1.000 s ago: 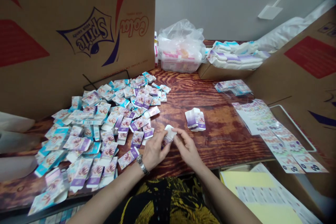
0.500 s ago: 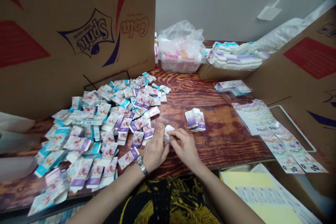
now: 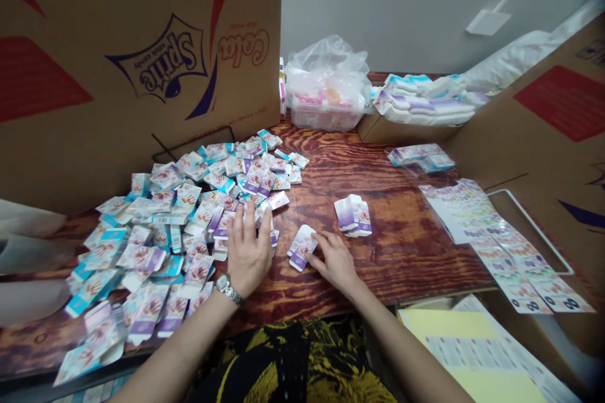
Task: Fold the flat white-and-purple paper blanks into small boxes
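Observation:
My left hand (image 3: pixel 249 255), with a metal watch on its wrist, lies with fingers stretched out over the right edge of a heap of small printed card boxes (image 3: pixel 186 201). Nothing is seen in its grasp, though the boxes under it are partly hidden. My right hand (image 3: pixel 334 259) pinches the right edge of a small purple-and-white box (image 3: pixel 302 247) between thumb and fingers, low over the table. A hand picture is printed on this box, and a white flap shows at its top. Behind my right hand sits a stack of flat purple-and-white cartons (image 3: pixel 352 214).
A large cardboard carton (image 3: pixel 142 75) stands at the back left, another (image 3: pixel 534 157) at the right. A bagged plastic tub (image 3: pixel 326 101) and an open box of packets (image 3: pixel 416 107) are at the back. Sticker sheets (image 3: pixel 505 245) lie right; papers (image 3: pixel 467 352) below the table edge.
My left hand has let go of the small box and moved left to the heap, its fingers spreading. My right hand has kept the box, which now shows its printed face.

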{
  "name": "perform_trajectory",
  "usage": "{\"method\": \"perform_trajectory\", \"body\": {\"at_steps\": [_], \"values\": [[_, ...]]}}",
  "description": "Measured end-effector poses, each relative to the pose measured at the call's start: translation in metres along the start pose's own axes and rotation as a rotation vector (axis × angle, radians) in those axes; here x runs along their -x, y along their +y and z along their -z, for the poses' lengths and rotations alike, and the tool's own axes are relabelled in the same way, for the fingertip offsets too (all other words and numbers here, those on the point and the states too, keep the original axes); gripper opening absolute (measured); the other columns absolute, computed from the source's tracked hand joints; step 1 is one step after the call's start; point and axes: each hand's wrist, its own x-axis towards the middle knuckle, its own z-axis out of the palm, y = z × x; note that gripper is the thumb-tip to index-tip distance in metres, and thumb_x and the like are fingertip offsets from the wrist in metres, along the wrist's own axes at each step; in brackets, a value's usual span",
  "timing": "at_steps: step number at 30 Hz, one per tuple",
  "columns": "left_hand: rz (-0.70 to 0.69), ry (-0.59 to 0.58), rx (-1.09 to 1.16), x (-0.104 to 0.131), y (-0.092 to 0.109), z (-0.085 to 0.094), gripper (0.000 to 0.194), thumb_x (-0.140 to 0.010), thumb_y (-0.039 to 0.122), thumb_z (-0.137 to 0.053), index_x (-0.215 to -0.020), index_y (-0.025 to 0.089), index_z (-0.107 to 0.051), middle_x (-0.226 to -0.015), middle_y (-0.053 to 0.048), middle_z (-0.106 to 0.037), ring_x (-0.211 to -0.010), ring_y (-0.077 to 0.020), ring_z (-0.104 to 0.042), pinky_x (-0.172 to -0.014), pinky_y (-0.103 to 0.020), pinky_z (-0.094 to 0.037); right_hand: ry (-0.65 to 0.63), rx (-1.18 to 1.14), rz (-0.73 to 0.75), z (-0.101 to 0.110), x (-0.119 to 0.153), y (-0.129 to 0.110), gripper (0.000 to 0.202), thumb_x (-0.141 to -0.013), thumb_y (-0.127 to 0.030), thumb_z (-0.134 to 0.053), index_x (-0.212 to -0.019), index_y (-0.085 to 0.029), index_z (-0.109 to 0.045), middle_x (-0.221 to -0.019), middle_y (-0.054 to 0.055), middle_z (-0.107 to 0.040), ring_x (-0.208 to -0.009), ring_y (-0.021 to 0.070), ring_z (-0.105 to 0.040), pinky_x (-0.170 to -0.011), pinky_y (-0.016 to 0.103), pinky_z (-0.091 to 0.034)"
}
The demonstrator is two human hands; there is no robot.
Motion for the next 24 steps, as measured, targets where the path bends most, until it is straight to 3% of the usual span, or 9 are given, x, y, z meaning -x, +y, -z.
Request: {"method": "perform_trajectory", "body": {"at_steps": [5, 8, 11, 15, 18, 21, 24], "values": [[-0.255, -0.236, 0.197, 0.03, 0.03, -0.029, 0.056, -0.083, 0.01, -0.04, -0.138, 0.006, -0.028, -0.135, -0.022, -0.042, -0.132, -0.0311, -0.031, -0.102, -0.047, -0.037, -0.031, 0.219, -0.007, -0.014, 0.002, -0.006, 0.044, -0.078, -0.038, -0.062, -0.117, -0.018, -0.057, -0.126, 0.015, -0.052, -0.113, 0.0318, -0.046, -0.094, 0.048, -0.039], [-0.24, -0.341, 0.231, 0.045, 0.042, -0.052, 0.056, -0.083, 0.012, -0.039, -0.137, 0.002, -0.025, -0.13, -0.025, -0.046, -0.127, -0.0324, -0.038, -0.098, -0.05, -0.04, 0.034, 0.156, -0.033, -0.016, 0.002, -0.012, 0.031, -0.081, -0.031, -0.058, -0.109, -0.018, -0.06, -0.126, 0.014, -0.052, -0.113, 0.0296, -0.046, -0.095, 0.045, -0.04], [-0.176, -0.389, 0.256, 0.047, 0.045, -0.063, 0.061, -0.082, 0.018, -0.045, -0.136, -0.002, -0.023, -0.13, -0.028, -0.044, -0.124, -0.0342, -0.042, -0.097, -0.052, -0.041, 0.147, -0.004, -0.069, -0.018, 0.002, -0.016, 0.016, -0.084, -0.026, -0.052, -0.093, -0.018, -0.063, -0.123, 0.013, -0.052, -0.113, 0.0273, -0.047, -0.095, 0.043, -0.039], [-0.072, -0.339, 0.264, 0.038, 0.043, -0.056, 0.063, -0.079, 0.017, -0.049, -0.135, 0.001, -0.025, -0.129, -0.025, -0.047, -0.119, -0.033, -0.048, -0.094, -0.047, -0.044, 0.144, -0.362, -0.094, -0.013, 0.0, -0.025, 0.015, -0.085, -0.028, -0.052, -0.078, -0.02, -0.062, -0.115, 0.011, -0.057, -0.113, 0.0246, -0.051, -0.093, 0.039, -0.042], [0.001, -0.308, 0.346, 0.031, 0.042, -0.044, 0.057, -0.079, 0.014, -0.048, -0.132, 0.008, -0.031, -0.125, -0.019, -0.053, -0.113, -0.0285, -0.053, -0.091, -0.042, -0.048, 0.066, -0.554, -0.023, 0.0, 0.001, -0.03, 0.013, -0.086, -0.028, -0.052, -0.085, -0.02, -0.062, -0.111, 0.009, -0.059, -0.115, 0.0226, -0.052, -0.093, 0.036, -0.043], [0.112, -0.316, 0.487, 0.024, 0.04, -0.032, 0.053, -0.08, 0.018, -0.05, -0.13, 0.013, -0.034, -0.115, -0.014, -0.06, -0.097, -0.0232, -0.062, -0.08, -0.035, -0.053, 0.158, -0.482, 0.066, 0.015, 0.006, -0.032, 0.023, -0.085, -0.027, -0.054, -0.107, -0.022, -0.058, -0.119, 0.009, -0.055, -0.115, 0.0219, -0.051, -0.096, 0.037, -0.041], [0.173, -0.267, 0.586, 0.02, 0.04, -0.024, 0.053, -0.08, 0.02, -0.052, -0.129, 0.016, -0.032, -0.116, -0.011, -0.059, -0.091, -0.0198, -0.064, -0.078, -0.032, -0.053, 0.254, -0.305, 0.166, 0.021, 0.011, -0.033, 0.023, -0.085, -0.025, -0.054, -0.107, -0.022, -0.06, -0.122, 0.011, -0.053, -0.113, 0.0239, -0.05, -0.096, 0.041, -0.04]]}}
